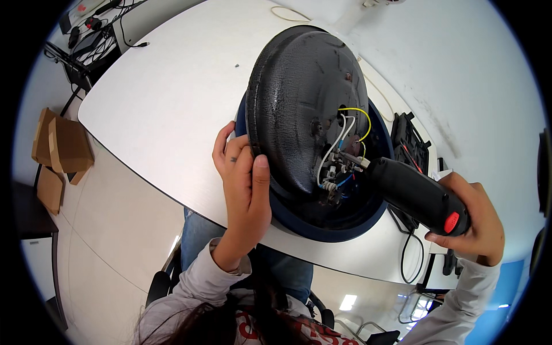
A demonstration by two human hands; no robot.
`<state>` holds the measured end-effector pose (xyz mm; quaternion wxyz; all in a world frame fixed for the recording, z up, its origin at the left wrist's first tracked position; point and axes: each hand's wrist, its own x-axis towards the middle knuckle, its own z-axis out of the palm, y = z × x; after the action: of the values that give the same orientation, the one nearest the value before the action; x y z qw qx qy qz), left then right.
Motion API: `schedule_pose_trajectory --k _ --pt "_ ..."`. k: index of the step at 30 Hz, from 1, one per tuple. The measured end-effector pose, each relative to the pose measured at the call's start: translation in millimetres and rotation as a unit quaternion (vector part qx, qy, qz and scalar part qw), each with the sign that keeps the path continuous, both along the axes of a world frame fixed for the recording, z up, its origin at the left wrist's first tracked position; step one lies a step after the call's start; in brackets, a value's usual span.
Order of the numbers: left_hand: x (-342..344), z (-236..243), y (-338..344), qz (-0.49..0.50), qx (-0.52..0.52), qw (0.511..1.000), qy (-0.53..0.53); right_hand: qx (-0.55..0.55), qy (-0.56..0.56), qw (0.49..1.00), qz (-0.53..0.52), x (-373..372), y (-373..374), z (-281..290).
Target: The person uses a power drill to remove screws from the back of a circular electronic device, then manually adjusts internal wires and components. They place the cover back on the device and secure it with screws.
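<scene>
A black, domed metal pan-like body (299,103) stands tilted on edge in a round dark blue shell (322,233). My left hand (244,172) grips the black body's near left rim, fingers behind it and thumb on the edge. In my right hand (480,221) is a black power screwdriver (417,192) with a red button. Its tip reaches into a cluster of terminals and small parts (336,172) at the body's lower right. White, blue and yellow wires (365,118) run there from a hole in the body. The exact contact at the tip is too small to tell.
Everything stands on a white table (155,115) with a curved edge. An open black tool case (409,141) lies at the right, with a black cable (411,259) near it. A wall rises behind. Cardboard boxes (63,144) stand on the floor at left, below cluttered cables (109,34).
</scene>
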<state>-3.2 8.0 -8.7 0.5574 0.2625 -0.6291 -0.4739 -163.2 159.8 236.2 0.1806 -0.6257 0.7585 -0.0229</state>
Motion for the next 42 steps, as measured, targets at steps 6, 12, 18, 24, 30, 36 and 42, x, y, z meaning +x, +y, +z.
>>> schedule_pose_trajectory --k 6,12,18,24,30,36,42 --pt "-0.6 -1.3 1.4 0.004 0.011 1.000 0.007 -0.001 0.048 0.999 0.024 3.2 -1.3 0.9" --pt "-0.3 -1.4 0.5 0.002 0.003 1.000 0.007 -0.007 0.102 0.994 0.039 8.9 1.2 -0.3" --pt "0.8 -4.0 -3.2 0.001 -0.024 1.000 0.005 -0.008 0.092 0.995 0.042 10.8 -2.9 0.3" --pt "0.3 -2.3 -3.1 0.002 -0.026 1.000 0.004 -0.007 0.052 0.999 0.009 5.7 5.6 -2.1" --pt "4.2 -2.2 -6.2 -0.006 -0.042 0.999 -0.015 -0.035 0.059 0.997 0.032 6.7 8.0 -4.5" --pt "2.7 -2.2 -4.6 0.002 -0.039 0.999 -0.015 -0.054 0.031 0.998 -0.004 4.3 18.5 -12.3" --pt "3.8 -1.7 -5.0 0.000 -0.041 0.999 -0.020 -0.063 0.028 0.998 -0.013 5.2 18.3 -13.1"
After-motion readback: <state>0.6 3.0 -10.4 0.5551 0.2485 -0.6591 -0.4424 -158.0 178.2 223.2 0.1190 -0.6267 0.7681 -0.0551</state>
